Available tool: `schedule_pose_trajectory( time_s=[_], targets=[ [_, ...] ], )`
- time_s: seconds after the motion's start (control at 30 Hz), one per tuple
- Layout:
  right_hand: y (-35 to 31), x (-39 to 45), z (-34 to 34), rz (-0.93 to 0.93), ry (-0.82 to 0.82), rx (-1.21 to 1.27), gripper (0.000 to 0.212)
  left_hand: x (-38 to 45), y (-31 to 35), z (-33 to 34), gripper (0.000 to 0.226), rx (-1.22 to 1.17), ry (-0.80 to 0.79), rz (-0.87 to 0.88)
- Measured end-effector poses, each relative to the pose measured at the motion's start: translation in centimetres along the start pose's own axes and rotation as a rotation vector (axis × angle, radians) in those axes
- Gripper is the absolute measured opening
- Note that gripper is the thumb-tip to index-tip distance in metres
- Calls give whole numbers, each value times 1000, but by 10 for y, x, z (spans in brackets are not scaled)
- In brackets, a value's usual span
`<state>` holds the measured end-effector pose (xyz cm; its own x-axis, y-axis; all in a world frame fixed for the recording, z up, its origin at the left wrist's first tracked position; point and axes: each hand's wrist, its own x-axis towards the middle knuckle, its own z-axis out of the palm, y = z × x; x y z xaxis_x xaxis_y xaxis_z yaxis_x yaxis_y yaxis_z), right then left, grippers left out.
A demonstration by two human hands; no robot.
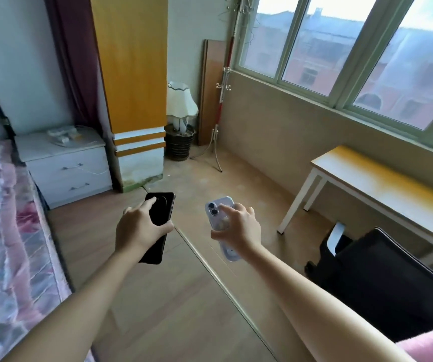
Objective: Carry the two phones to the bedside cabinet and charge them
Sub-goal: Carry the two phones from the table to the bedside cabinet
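Note:
My left hand (pixel 139 228) grips a black phone (pixel 161 205), back side up, its round camera showing. In my right hand (pixel 238 228) is a pale lilac phone (pixel 216 209) in a clear case, two lenses facing up. Both phones are held out over the wooden floor at about waist height. The white bedside cabinet (pixel 66 165) with two drawers stands at the far left beside the bed. White chargers and cables (pixel 62 135) lie on its top, and one white cable hangs down over the upper drawer.
A bed (pixel 6 218) with a pink floral cover runs along the left. A tall yellow and white wardrobe (pixel 134 100) stands right of the cabinet. A lamp (pixel 181 105) and a coat stand (pixel 221 100) fill the corner. A yellow-topped desk (pixel 382 178) and a black chair (pixel 382 278) are on the right.

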<state>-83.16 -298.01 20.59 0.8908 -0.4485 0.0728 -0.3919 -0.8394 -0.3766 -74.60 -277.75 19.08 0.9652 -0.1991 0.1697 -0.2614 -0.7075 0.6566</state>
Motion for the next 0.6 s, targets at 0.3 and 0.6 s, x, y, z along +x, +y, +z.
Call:
schedule_pose_trajectory(
  time_s=[0.3,0.6],
  targets=[
    [-41,108,44,-207,-114,12,73,58,-38,0,77,76,94,-175],
    [-131,223,103,-355,-184,37,75,162,-106,-24,80,77,193,-321]
  ],
)
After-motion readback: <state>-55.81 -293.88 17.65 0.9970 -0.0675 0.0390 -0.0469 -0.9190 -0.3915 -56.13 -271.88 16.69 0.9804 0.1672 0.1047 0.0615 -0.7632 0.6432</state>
